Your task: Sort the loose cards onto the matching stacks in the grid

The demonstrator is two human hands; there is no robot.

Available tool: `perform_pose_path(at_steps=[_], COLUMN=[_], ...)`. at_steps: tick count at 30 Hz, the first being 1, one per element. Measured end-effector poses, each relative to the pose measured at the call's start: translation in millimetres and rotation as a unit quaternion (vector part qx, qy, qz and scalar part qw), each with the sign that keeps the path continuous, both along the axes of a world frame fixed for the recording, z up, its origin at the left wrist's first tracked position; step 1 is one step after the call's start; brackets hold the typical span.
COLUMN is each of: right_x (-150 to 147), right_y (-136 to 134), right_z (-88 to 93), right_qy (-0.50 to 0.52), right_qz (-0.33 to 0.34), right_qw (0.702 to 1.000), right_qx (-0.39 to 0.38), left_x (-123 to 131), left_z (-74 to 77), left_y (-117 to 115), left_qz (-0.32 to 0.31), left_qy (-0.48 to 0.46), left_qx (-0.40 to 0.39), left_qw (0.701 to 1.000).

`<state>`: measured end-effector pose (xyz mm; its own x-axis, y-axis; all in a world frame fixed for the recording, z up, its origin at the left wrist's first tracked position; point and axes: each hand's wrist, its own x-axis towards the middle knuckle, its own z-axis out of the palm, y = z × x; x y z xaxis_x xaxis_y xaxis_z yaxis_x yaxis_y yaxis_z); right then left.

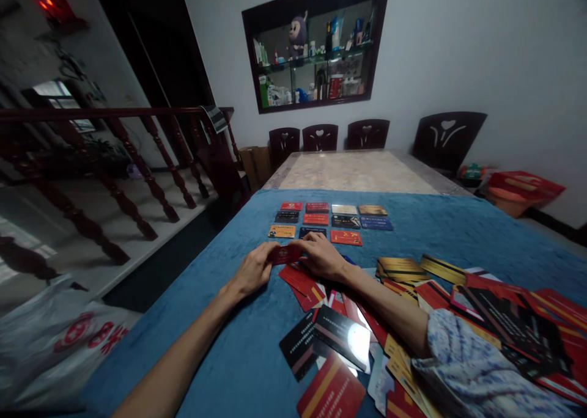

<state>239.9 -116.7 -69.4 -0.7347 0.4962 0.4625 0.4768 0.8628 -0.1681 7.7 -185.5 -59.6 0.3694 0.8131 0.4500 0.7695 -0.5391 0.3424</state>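
Between my two hands is a dark red card (285, 255), held by its ends and tilted up off the cloth. My left hand (254, 268) is closed on its left end, and my right hand (320, 254) pinches the right end. Just beyond, several cards lie face up in rows, among them an orange card (281, 231), a dark blue card (313, 231) partly behind my right hand, and a red card (346, 238). Under my right wrist and forearm spreads a loose heap with red cards (302, 283) and black cards (342, 332).
A blue cloth (220, 344) covers the near table. More piled cards (504, 320) lie at the right, by my sleeve. Dark chairs (367, 135) stand behind the table's marble-look far end (348, 168). A railing (151, 155) and a white plastic bag (55, 344) are at the left.
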Motion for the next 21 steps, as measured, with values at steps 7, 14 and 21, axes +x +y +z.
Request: perform_pose_path(at_steps=[7,14,21], right_x=[-2.1,-4.5,-3.1], right_y=[-2.7,-2.1,-5.1], right_z=[3.4,1.3,6.7], right_qy=[-0.052,-0.057,-0.066], right_qz=[-0.03,-0.032,-0.034], right_qw=[0.998,0.998,0.997], right_qx=[-0.005,0.018,0.017], left_x=[4.1,8.7,5.5], left_z=[1.1,4.8,1.5], left_y=[-3.1,-5.6,-3.9], left_qz=[0.007,0.01,0.003], left_qy=[-0.007,-0.003,-0.005], left_qx=[-0.019,-0.03,-0.035], left_qw=[1.0,0.999,0.999])
